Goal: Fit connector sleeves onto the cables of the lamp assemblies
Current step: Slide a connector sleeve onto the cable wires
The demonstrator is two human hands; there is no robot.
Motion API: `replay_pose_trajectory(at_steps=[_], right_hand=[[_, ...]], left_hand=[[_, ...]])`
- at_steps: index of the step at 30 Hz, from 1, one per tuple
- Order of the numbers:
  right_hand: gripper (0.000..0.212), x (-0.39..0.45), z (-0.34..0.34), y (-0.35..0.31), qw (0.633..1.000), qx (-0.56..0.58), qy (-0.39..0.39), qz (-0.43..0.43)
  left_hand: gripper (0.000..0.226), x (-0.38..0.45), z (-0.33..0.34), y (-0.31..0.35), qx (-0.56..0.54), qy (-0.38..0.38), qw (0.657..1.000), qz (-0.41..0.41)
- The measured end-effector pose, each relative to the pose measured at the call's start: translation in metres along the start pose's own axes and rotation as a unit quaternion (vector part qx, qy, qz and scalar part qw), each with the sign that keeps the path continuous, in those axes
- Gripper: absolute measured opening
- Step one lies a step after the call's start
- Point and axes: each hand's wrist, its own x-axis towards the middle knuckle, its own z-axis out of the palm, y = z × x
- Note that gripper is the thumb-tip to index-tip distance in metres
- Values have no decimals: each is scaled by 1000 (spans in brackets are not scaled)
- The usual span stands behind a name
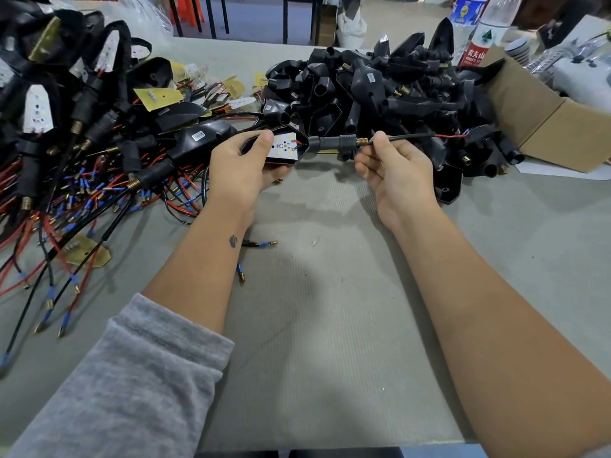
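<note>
so, from a heap of wired lamps (82, 133) on the left, the left hand (244, 166) grips a lamp assembly (281, 147) above the table (330, 292), its connector sleeve (334, 141) pointing right, where the right hand (393, 170) pinches the black cable (410, 137) before a pile of black housings (380, 90).

The grey worktop (330, 325) carries wired lamps (82, 133) at left, black housings (380, 90) behind, a cardboard box (555, 127) at right.
</note>
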Motion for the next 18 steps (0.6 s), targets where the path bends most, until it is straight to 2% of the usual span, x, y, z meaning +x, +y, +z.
replay_pose_trajectory(at_steps=[4,7,10,13,15,18], right_hand=[[21,-1,1,-4,1000,15,1,-2],[23,1,0,-9,999,20,23,-10],[26,3,-2,-13,999,13,32,-18],[28,2,-1,-17,999,3,18,-35],[28,0,2,-18,999,-9,-6,-35],[28,-6,11,-15,998,-16,-60,-17]], left_hand=[[12,0,-4,5,21,-26,999,-17],[9,0,-7,5,126,-113,985,-32],[4,-1,-7,6,225,-200,953,-22],[28,-3,-7,8,256,-308,915,-44],[36,-6,-7,10,271,-358,892,-54],[46,-9,-4,14,328,-353,876,-25]])
